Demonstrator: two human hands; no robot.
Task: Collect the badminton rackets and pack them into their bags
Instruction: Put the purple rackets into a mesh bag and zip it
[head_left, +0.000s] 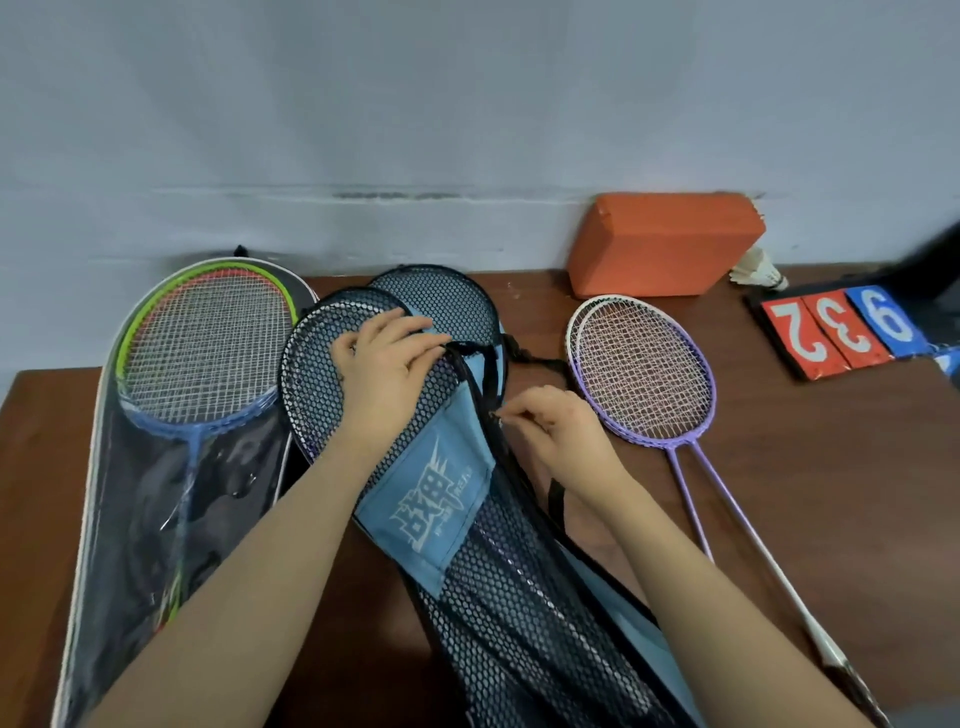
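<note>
Left hand (387, 364) flat on the head of the blue mesh racket bag (436, 499), fingers spread, apparently pinning it against the pull. Right hand (556, 431) pinching the zipper pull (497, 415) on the bag's edge, probably working the zip. Purple rackets (644, 371) bare on the wooden table (779, 441) just right. Colourful rackets (208, 345) inside the clear-fronted bag (130, 493) at left.

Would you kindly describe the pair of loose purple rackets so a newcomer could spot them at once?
Start at the orange foam block against the wall on the brown wooden table. Just in front of it lie two purple-framed badminton rackets, stacked head on head, right of the blue mesh racket bag. Unlike the rackets further left, they lie bare on the table, in no bag.
</note>
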